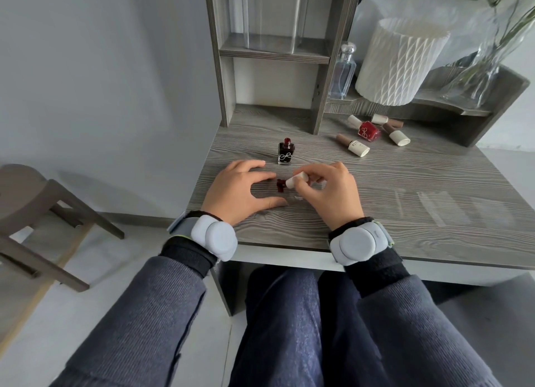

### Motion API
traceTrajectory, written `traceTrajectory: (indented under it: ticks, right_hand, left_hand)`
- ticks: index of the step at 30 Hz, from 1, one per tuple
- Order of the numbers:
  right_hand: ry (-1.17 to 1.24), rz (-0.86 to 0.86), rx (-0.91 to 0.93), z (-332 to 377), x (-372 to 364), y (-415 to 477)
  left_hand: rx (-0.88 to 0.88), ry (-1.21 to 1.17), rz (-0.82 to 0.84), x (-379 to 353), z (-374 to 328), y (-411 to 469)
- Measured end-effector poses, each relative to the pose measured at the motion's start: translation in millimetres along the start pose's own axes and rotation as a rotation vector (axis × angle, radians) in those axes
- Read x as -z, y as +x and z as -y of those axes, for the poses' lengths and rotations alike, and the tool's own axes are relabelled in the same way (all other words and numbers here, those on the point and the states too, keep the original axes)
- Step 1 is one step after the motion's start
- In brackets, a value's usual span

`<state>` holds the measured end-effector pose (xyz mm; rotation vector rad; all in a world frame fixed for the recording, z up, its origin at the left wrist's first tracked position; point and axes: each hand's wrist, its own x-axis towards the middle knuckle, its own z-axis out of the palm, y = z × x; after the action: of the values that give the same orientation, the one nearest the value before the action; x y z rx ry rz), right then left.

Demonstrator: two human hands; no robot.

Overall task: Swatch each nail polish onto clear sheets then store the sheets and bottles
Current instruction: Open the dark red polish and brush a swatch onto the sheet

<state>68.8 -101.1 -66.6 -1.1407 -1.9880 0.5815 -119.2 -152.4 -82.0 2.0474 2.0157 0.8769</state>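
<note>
An uncapped dark red polish bottle (pixel 286 152) stands upright on the wooden desk (pixel 405 184). Just in front of it my right hand (pixel 330 192) pinches the white brush cap (pixel 296 180), its tip over a dark red swatch (pixel 280 185) on a clear sheet that is hard to make out. My left hand (pixel 240 189) rests beside the swatch, fingers and thumb spread and pressing down on either side of it. More clear sheets (pixel 451 207) lie to the right.
A red polish bottle (pixel 367 131) and several brown bottles with white caps (pixel 353 145) lie at the back right. Behind stand a shelf unit with a clear box (pixel 275 15), a perfume bottle (pixel 344 71), a white lamp (pixel 399 62) and a glass vase (pixel 480 73). A stool (pixel 43 212) stands at left.
</note>
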Motion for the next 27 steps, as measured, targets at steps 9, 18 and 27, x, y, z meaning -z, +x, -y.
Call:
traceTrajectory:
  ticks: [9, 18, 27]
  right_hand:
    - [0.053, -0.018, 0.012, 3.7, 2.1, -1.3]
    - [0.020, -0.025, 0.034, -1.2, 0.8, -0.8]
    - [0.033, 0.007, -0.004, 3.6, 2.0, -1.4]
  left_hand:
    - [0.006, -0.002, 0.005, 1.5, -0.7, -0.4]
    - [0.019, 0.015, 0.031, 2.5, -2.5, -0.1]
    - [0.020, 0.009, 0.013, 1.0, -2.0, 0.4]
